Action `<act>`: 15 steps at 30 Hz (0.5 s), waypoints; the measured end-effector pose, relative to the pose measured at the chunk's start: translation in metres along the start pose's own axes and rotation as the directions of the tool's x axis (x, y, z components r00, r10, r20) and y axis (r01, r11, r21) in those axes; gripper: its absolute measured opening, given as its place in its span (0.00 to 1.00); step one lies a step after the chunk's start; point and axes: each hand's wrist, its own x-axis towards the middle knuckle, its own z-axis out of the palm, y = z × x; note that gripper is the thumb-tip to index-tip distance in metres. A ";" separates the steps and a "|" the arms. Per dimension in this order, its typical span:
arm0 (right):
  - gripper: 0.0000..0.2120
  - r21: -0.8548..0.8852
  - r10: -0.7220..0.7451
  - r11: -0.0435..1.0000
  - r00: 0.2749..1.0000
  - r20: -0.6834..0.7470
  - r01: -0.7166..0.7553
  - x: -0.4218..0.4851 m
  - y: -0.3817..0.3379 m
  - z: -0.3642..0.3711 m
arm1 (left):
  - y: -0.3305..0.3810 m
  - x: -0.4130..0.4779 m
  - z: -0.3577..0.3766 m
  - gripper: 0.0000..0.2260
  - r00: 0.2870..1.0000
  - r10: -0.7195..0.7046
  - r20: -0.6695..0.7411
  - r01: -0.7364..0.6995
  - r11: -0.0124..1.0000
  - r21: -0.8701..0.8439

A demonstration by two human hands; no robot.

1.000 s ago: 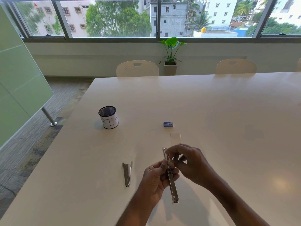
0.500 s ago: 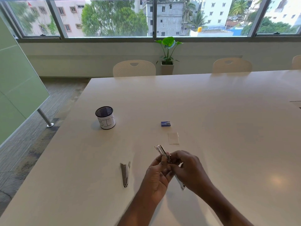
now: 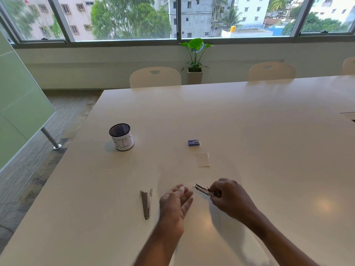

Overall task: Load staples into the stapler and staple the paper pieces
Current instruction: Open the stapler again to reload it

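Head view: right hand (image 3: 231, 198) grips the stapler (image 3: 203, 189); left hand (image 3: 175, 202), fingers loosely straight, is just left of it, paper (image 3: 203, 159) beyond.

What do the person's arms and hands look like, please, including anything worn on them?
The left hand and right hand wear no gloves, and no ring, watch or bracelet shows. The left forearm and right forearm are uncovered down to the picture's lower edge, so no sleeve is in view. The left hand is slightly blurred, so fine details there are uncertain.
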 end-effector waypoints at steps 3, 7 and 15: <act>0.07 -0.032 0.019 0.999 1.000 0.023 -0.019 0.000 0.002 0.002 | 0.001 0.003 -0.002 0.10 0.999 0.035 0.003 -0.035 0.999 0.022; 0.08 -0.027 0.023 0.999 0.999 0.049 -0.021 0.002 0.005 0.003 | 0.004 0.006 -0.002 0.09 0.998 0.057 0.011 -0.057 0.998 0.030; 0.14 0.132 0.041 0.990 0.998 0.040 -0.046 0.012 0.018 -0.013 | 0.016 0.026 0.000 0.08 0.993 0.111 0.036 -0.114 0.992 0.063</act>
